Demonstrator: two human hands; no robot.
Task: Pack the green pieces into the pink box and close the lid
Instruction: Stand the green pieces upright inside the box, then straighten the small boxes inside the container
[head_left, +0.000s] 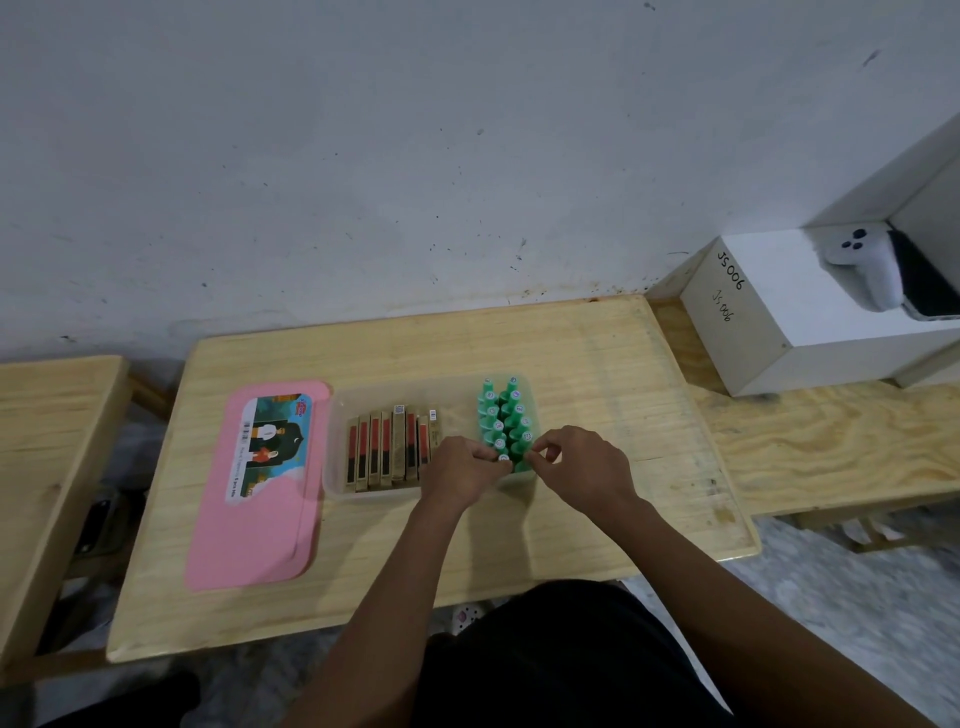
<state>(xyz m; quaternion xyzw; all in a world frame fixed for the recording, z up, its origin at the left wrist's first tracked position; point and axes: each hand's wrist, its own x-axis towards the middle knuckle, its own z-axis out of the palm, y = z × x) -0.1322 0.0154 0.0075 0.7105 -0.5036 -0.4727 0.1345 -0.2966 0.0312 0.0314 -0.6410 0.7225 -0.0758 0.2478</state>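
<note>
A pale, speckled wall (467, 156) is seen behind a light wooden table (571, 353), which is flanked by a wooden bench (47, 415) on the left and another wooden surface (831, 441) on the right. On that right surface a white carton (779, 312) marked "JS006" is set, with a white controller (865, 260) lying on top of it.

On the left part of the table a pink lid (249, 545) is laid flat, printed label up, just beside the box (332, 483), which is left uncovered. The box walls appear translucent. In its left half a row of brown and red packets (387, 449) is stood on edge. In its right half the green pieces (506, 415) are stood upright in two close rows, their round white-topped caps facing up.

Both hands are held over the near end of those rows. The left hand (462, 473) is curled, and the nearest piece of the left row is pinched at its cap between thumb and fingertips. The right hand (576, 467) is likewise curled, its thumb and forefinger closed together on the nearest green piece of the right row
</note>
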